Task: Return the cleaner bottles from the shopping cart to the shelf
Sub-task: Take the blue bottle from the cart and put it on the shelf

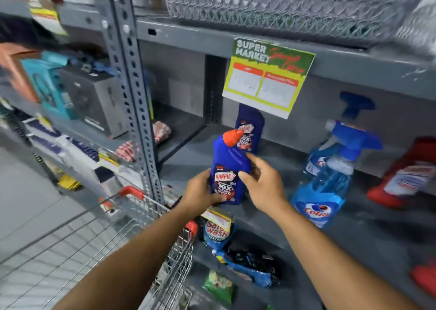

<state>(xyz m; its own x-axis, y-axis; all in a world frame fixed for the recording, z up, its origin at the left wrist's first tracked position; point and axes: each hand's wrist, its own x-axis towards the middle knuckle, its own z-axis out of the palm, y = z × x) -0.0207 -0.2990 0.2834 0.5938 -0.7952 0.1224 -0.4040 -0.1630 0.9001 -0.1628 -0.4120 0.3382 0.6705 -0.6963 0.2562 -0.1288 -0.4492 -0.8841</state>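
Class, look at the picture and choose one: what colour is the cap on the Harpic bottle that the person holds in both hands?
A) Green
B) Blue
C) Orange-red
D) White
C: the Harpic bottle, held between the left hand and right hand over the front of the shelf, has a dark blue body topped by an orange-red cap.
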